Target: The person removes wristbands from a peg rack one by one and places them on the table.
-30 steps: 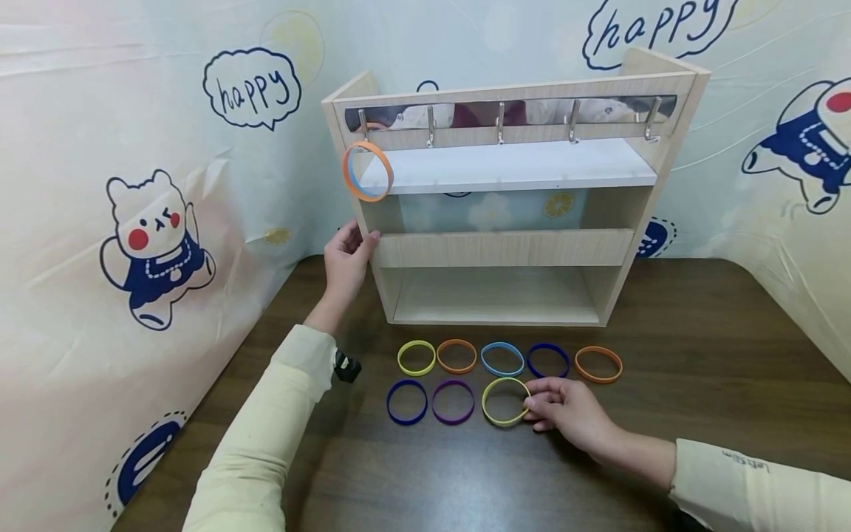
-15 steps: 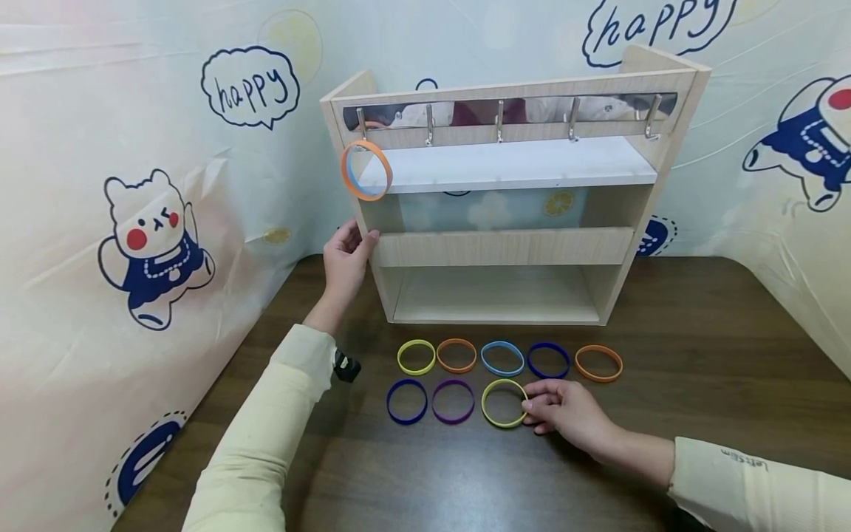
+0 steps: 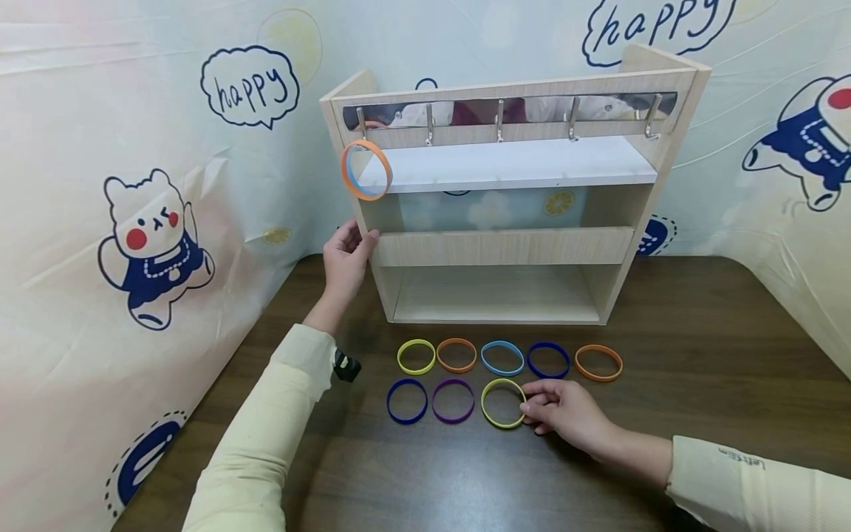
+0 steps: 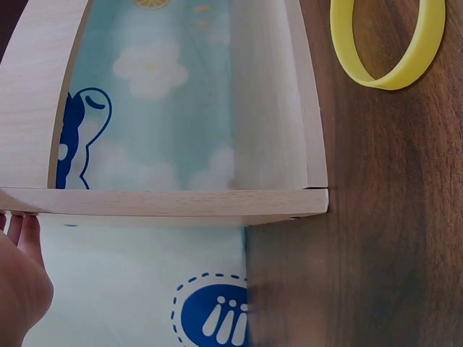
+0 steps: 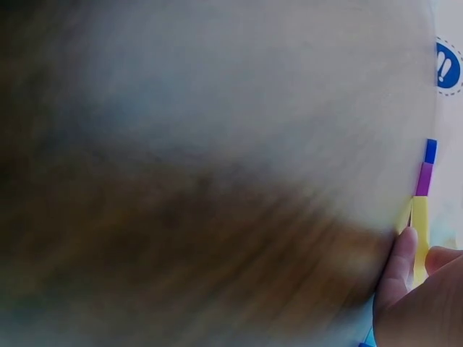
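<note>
My left hand (image 3: 344, 258) holds the left side panel of a light wooden shelf unit (image 3: 505, 247), thumb at the front edge and fingers on the outer face. In the left wrist view only part of that hand (image 4: 22, 282) shows. On the table, my right hand (image 3: 568, 414) pinches the right side of a yellow wristband (image 3: 483, 404) between thumb and fingers. The right wrist view has the same pinch, with the yellow wristband (image 5: 421, 217) at the right edge. An orange wristband (image 3: 345, 171), light blue showing inside it, hangs from the leftmost metal hook (image 3: 362, 122).
Behind the held wristband lies a row of yellow (image 3: 417, 342), orange (image 3: 456, 341), light blue (image 3: 502, 344), dark blue (image 3: 548, 345) and orange wristbands (image 3: 598, 348). Left of it are dark blue (image 3: 407, 382) and purple ones (image 3: 453, 383). Several hooks line the unit's top rail (image 3: 532, 134).
The right hand and the yellow wristband have shifted slightly left and toward the near side of the table. My left hand stays on the shelf panel.
</note>
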A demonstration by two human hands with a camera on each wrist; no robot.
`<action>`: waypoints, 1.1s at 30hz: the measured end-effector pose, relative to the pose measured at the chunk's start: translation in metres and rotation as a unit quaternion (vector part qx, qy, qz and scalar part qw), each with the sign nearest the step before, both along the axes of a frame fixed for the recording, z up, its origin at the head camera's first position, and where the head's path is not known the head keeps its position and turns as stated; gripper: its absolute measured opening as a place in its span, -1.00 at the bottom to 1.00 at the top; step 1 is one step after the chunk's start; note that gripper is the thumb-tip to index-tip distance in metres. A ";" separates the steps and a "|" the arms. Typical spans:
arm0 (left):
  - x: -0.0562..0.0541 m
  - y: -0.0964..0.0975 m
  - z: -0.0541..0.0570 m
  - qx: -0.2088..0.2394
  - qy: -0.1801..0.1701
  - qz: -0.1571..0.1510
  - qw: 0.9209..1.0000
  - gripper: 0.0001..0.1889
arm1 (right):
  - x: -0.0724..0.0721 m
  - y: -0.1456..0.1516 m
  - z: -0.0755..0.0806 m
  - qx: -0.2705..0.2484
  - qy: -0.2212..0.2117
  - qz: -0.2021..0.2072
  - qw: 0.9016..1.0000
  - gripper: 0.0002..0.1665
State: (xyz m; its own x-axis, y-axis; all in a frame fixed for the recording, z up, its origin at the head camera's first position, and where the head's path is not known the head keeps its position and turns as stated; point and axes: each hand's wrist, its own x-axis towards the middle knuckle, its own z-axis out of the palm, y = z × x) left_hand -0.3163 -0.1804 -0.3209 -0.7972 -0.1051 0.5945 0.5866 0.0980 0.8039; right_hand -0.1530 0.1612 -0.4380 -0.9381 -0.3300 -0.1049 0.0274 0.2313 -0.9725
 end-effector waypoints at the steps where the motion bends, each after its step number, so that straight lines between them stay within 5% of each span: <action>1: 0.000 0.000 0.000 0.001 -0.001 0.000 1.000 -0.64 | 0.000 0.000 0.000 0.002 0.001 0.001 1.000 -0.58; 33: 0.002 0.000 0.001 0.000 -0.006 -0.002 1.000 -0.60 | -0.007 -0.001 0.016 -0.003 0.021 -0.020 1.000 -0.60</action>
